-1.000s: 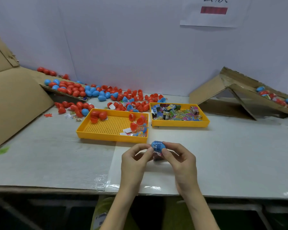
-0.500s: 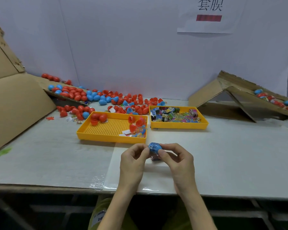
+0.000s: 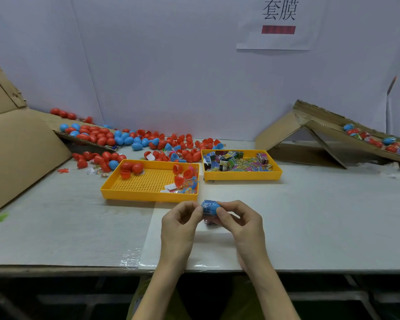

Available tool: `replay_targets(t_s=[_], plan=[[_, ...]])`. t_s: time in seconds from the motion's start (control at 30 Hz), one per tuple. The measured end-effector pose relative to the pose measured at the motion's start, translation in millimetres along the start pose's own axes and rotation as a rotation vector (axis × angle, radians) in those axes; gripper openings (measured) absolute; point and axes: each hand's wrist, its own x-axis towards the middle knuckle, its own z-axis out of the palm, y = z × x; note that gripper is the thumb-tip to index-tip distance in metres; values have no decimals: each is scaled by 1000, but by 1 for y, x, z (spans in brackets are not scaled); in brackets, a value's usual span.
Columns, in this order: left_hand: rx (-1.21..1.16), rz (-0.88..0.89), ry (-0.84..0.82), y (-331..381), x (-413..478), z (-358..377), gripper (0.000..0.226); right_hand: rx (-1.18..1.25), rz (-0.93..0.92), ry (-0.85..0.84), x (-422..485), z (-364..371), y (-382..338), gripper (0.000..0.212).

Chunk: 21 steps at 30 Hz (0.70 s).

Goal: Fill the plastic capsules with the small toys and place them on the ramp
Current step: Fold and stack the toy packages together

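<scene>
Only the head view here, so 1 angle to go on. Both hands meet low in the middle. The left hand [image 3: 180, 224] pinches the left end of a blue capsule [image 3: 210, 207] between thumb and forefinger, and the right hand [image 3: 240, 224] pinches the other end the same way, fingers curled in tight on it. So the capsule sits right between the 2 sets of fingertips, and it looks lifted off the table [image 3: 321, 215]. It has a printed wrap on it. Something small and printed peeks out just under the fingers, can't tell what.

Just beyond the left fingers is the perforated yellow tray [image 3: 148, 197] with a few red halves. Beyond the right fingers is the second yellow tray [image 3: 240, 177], full of little packets. Well behind both trays is the loose pile of red and blue capsules [image 3: 148, 144].

My guess is this is the closing or wrapping bit: the capsule looks shut, so the filling part seems done for this 1. Next it needs to go on the cardboard ramp [image 3: 321, 129], far off to the right of the right fingers and further back. That means the left fingers letting go while the right hand keeps its pinch through a long reach, then setting it down gently on the slope.
</scene>
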Motion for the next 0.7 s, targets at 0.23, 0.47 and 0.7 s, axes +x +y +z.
replay_targets(t_s=[0.23, 0.47, 0.7], plan=[[-109, -46, -17, 2, 2, 1, 10, 47, 13, 22, 2, 1, -4, 23], [-139, -83, -118, 7, 1, 2, 18, 76, 82, 12, 3, -1, -5, 22], [-90, -60, -34, 4, 1, -1, 15, 95, 158, 26, 2, 3, -9, 22]])
